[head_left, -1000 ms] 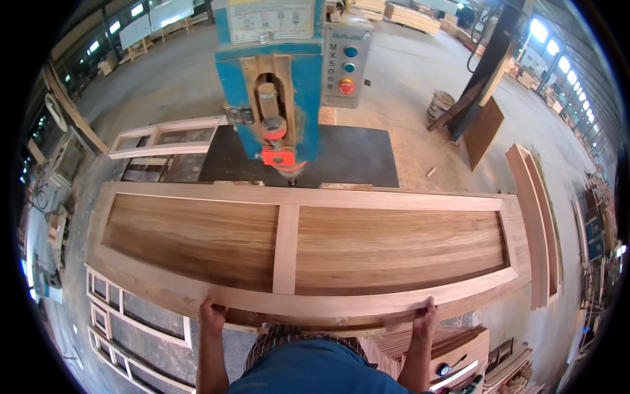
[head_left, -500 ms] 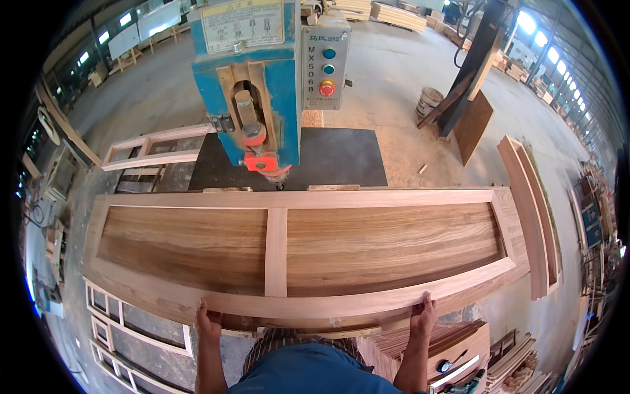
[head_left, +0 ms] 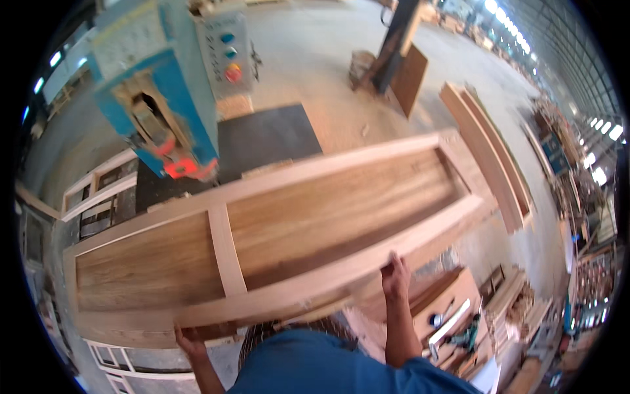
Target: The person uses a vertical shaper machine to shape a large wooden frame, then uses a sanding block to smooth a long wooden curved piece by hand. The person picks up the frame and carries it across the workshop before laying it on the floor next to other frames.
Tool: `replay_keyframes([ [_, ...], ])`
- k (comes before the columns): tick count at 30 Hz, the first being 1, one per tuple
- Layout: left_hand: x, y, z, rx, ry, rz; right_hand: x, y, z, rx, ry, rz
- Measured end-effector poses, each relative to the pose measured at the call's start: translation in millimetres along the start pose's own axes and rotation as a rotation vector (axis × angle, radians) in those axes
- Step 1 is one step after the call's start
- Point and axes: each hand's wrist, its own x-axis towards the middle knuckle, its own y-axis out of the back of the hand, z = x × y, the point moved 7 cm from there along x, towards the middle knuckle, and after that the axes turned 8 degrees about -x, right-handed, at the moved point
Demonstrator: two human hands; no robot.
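Observation:
A long wooden framed panel [head_left: 348, 203], with a pale frame, a crossbar and darker grained infill, lies flat in front of me on a dark machine table [head_left: 266, 138]. My left hand [head_left: 191, 344] is at its near edge, towards the left, thumb up against the frame and the other fingers partly hidden. My right hand [head_left: 396, 278] grips the same edge further right, fingers curled under it. Past the far edge stands a blue woodworking machine [head_left: 187, 85], its red-marked spindle head [head_left: 184, 167] low over the table. The picture is smeared by motion.
A control box [head_left: 226, 56] with buttons is fixed beside the machine. Right of the panel stands a long wooden box-like piece [head_left: 482, 154]. A light frame [head_left: 98, 180] lies at left. Near my right arm are a drill [head_left: 467, 333] and stacked wood [head_left: 512, 308].
The view has swung, so machine and panel appear shifted left and tilted, the panel's right end higher. Both hands remain at the near edge.

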Motion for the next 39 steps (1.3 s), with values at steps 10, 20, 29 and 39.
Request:
replay_keyframes([
  [10,10.3,45.1,5.8,0.140,0.184,0.002,6.8,11.0,27.0,0.061,-0.044,-0.020],
  [20,-7.2,4.6,6.3,0.291,-0.039,0.098,-0.6,-7.0,16.3,0.076,-0.027,0.025],
  [29,-24.5,-22.8,14.2,0.289,-0.163,0.131,-3.4,-13.9,-10.0,0.088,0.047,0.055],
  [39,7.2,27.6,2.6,0.458,-0.007,0.171,33.4,20.5,44.3,-0.011,-0.029,-0.029],
])
